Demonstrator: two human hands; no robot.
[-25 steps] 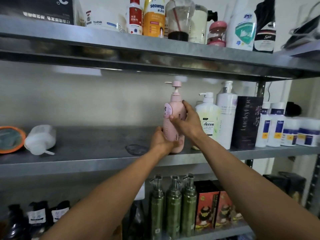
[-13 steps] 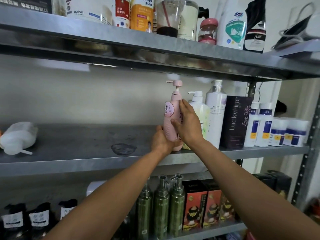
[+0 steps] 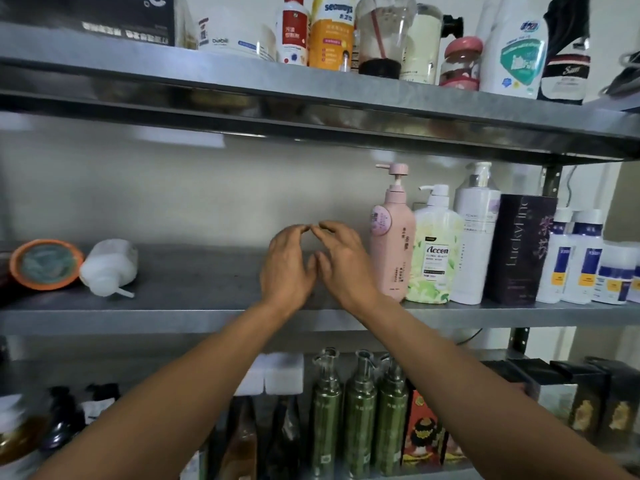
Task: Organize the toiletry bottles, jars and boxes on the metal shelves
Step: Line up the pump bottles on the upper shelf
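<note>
**Middle shelf: right row set, left end pending**

Both hands empty. The left hand (image 3: 287, 265) and right hand (image 3: 343, 261) hover side by side over the bare centre of the middle shelf (image 3: 207, 317). Fingers are loosely curved and the tips are close together; I cannot tell whether they touch.

The pink pump bottle (image 3: 393, 244) stands upright at 3 o'clock from the hands, clear of them. It sits just beside the Accen bottle (image 3: 434, 258) and opens a row that runs on through a tall white bottle (image 3: 476, 237) and a dark box (image 3: 519, 251).

My read: that row is done.

Left to do, at 9 o'clock: a white bottle (image 3: 109, 266) lying on its side and, beyond it, an orange-rimmed container (image 3: 45, 265), also tipped. Both need standing up.
</note>
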